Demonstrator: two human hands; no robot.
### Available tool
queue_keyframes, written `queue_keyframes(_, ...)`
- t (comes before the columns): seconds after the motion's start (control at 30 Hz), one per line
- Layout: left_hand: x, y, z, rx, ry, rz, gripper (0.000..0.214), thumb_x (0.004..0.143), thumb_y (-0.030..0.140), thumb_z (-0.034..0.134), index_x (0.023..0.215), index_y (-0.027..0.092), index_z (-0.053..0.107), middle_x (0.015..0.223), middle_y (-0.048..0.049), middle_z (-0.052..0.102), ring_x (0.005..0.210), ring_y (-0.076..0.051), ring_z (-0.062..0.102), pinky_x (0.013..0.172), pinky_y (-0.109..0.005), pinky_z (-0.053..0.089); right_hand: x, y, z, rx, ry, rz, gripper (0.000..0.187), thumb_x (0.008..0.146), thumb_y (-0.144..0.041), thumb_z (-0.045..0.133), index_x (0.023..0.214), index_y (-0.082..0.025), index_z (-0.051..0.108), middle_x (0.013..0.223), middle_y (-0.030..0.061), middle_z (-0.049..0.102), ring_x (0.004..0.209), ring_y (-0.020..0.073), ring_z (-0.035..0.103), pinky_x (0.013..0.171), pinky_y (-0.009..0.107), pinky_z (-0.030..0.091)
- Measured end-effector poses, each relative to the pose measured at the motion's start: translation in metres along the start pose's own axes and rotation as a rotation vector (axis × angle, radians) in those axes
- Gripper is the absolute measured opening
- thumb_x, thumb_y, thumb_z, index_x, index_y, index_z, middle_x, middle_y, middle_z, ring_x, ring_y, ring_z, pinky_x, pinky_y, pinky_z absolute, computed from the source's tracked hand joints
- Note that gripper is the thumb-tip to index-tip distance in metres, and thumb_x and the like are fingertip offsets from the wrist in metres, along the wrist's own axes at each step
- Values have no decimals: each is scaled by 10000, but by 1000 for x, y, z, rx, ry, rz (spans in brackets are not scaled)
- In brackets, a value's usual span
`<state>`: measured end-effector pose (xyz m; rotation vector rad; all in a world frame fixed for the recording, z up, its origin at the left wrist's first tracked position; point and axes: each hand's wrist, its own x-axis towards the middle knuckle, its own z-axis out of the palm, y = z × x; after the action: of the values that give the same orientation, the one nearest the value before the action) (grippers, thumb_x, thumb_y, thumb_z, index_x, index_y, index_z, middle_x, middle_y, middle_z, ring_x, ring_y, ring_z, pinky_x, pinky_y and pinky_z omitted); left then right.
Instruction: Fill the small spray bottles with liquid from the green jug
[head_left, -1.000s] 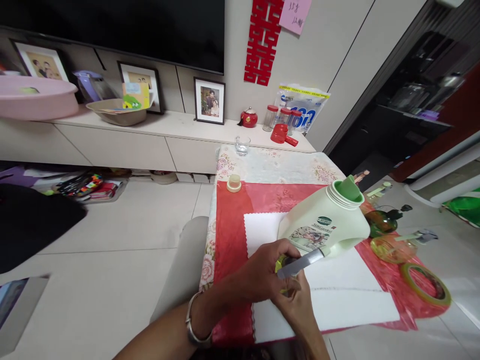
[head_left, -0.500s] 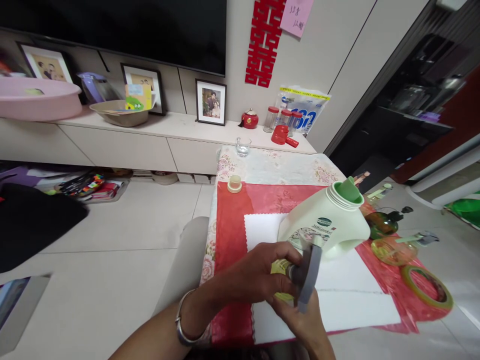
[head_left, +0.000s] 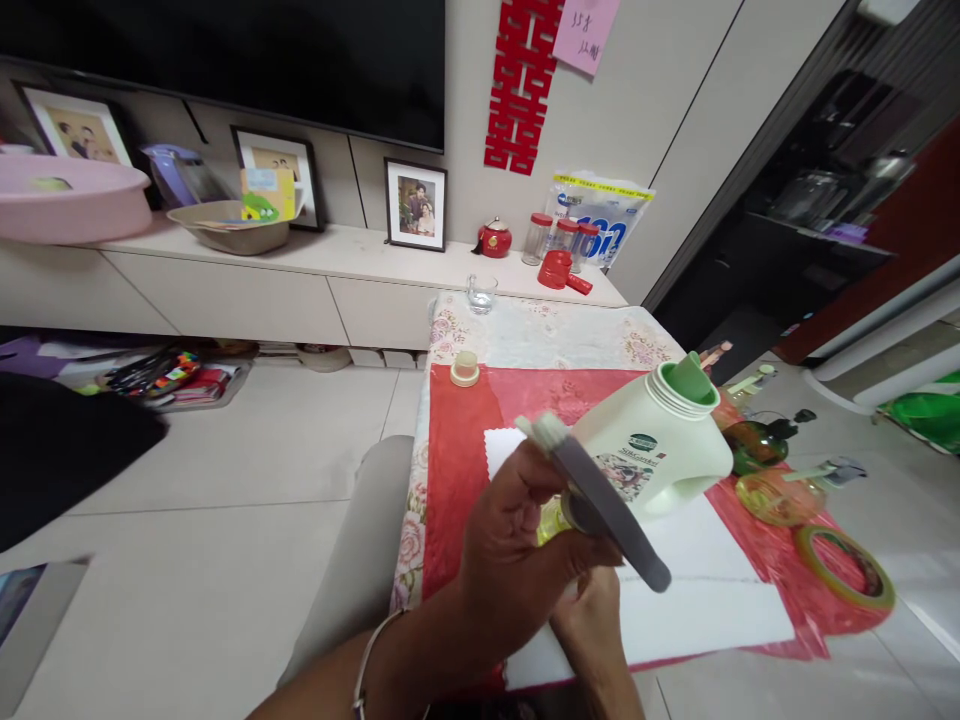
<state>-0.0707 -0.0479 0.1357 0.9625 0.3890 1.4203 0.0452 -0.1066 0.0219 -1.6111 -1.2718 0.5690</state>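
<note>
A small spray bottle with yellow liquid (head_left: 553, 522) is between my hands, over the white sheet (head_left: 697, 610). Its long grey spray head (head_left: 619, 510) with a pale nozzle slants down to the right. My left hand (head_left: 510, 550), with a bangle at the wrist, has its fingers and thumb closed around the neck below the head. Under it, my right hand (head_left: 596, 620) grips the bottle's body, its fingers mostly hidden. Just behind stands a big pale-green detergent jug (head_left: 637, 430), uncapped, with a green spout. Its likely cap (head_left: 465, 370) lies at the red cloth's far-left corner.
On the red cloth (head_left: 457, 470) at the right are an orange-tinted bottle (head_left: 780, 497), a dark green bottle (head_left: 757, 447) and a tape roll (head_left: 844, 565). A glass cup (head_left: 481, 294) sits at the table's far edge. Behind runs a low cabinet (head_left: 352, 250) with jars and frames.
The spray head has turned, its pale nozzle swinging to the upper left and its grey end to the lower right. My left hand has rotated with it around the neck.
</note>
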Motion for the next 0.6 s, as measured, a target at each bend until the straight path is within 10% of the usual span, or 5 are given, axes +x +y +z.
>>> queue_keyframes(0.3,77,15,-35,-277,260,115,201,887,277,752,1053,205,666,1172,-45,701,931,-148,713,958,-352,563,-22,-3,-20,125,91,185,862,742,-493,777,1485,-226,429,1453,105,517,1348,284,504,1110,387,464)
queue_keyframes(0.6,108,-59,-86,-446,499,-47,35,929,216,691,907,201,670,1016,-28,751,967,-166,729,1063,-405,493,12,-49,-120,-63,335,42,897,742,-543,798,1501,-235,433,1394,140,563,1180,308,632,913,385,588)
